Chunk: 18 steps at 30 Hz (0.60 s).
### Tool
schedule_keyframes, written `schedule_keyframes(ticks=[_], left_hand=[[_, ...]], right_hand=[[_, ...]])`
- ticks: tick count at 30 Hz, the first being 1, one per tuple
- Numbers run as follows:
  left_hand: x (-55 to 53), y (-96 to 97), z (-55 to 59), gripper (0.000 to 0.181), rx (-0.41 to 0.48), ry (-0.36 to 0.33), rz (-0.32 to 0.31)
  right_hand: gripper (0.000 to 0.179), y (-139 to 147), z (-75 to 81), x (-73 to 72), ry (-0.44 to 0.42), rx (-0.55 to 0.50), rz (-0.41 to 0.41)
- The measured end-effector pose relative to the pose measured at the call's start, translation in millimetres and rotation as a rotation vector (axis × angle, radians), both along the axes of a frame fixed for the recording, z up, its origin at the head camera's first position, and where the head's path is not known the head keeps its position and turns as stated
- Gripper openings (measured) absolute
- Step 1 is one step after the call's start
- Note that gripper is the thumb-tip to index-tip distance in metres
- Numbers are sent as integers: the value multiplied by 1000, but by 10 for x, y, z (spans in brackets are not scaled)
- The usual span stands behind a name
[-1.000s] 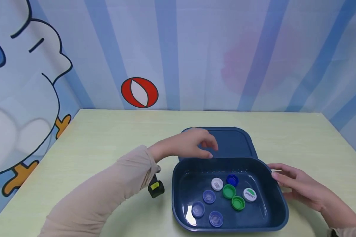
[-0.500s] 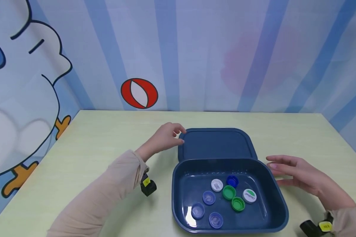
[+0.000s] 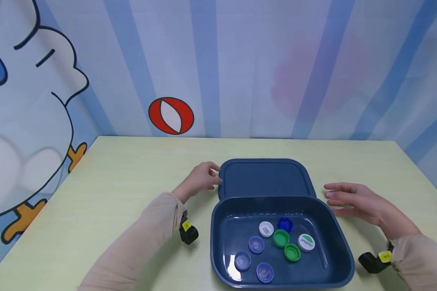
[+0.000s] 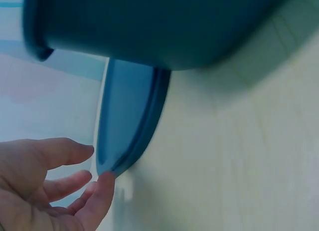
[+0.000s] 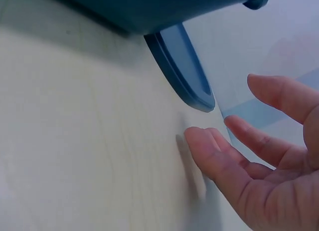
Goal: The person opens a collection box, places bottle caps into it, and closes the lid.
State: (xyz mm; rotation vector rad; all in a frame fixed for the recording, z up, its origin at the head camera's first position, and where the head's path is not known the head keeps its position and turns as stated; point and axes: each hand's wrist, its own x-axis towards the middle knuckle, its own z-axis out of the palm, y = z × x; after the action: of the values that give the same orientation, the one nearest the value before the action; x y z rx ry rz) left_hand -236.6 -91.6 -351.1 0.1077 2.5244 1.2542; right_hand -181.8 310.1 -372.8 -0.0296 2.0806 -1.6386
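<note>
A dark blue lid (image 3: pixel 266 178) lies flat on the table behind a matching dark blue box (image 3: pixel 344 262). Inside the box are several bottle caps: a white cap (image 3: pixel 266 229), a dark blue cap (image 3: pixel 285 224), a green cap (image 3: pixel 281 238), a white cap with green print (image 3: pixel 306 242) and violet ones such as the violet cap (image 3: pixel 242 260). My left hand (image 3: pixel 201 178) is at the lid's left edge; in the left wrist view one fingertip (image 4: pixel 105 181) meets the lid's corner, the thumb apart. My right hand (image 3: pixel 360 202), fingers loosely spread, hovers right of the lid, holding nothing.
The box's front rim is near the bottom of the head view. Pale table surface (image 3: pixel 138 161) extends around the box and lid. A striped, cartoon-printed backdrop (image 3: pixel 236 72) stands behind. Small black cameras are worn on both wrists.
My left hand has moved left from above the lid, then down to its left edge. My right hand has left the box's right rim and moved back beside the lid. Box and caps stay put.
</note>
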Motion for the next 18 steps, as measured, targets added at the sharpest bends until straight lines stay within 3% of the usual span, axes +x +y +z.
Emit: schedule_keyframes(ticks=[8, 14, 18], left_hand=[[19, 1, -79, 44, -4, 17, 14], [17, -18, -93, 22, 2, -25, 33], [25, 9, -61, 22, 46, -80, 37]], right_hand=[[59, 33, 4, -125, -15, -77, -13], [66, -8, 29, -177, -35, -104, 7], [67, -46, 51, -201, -43, -109, 27]])
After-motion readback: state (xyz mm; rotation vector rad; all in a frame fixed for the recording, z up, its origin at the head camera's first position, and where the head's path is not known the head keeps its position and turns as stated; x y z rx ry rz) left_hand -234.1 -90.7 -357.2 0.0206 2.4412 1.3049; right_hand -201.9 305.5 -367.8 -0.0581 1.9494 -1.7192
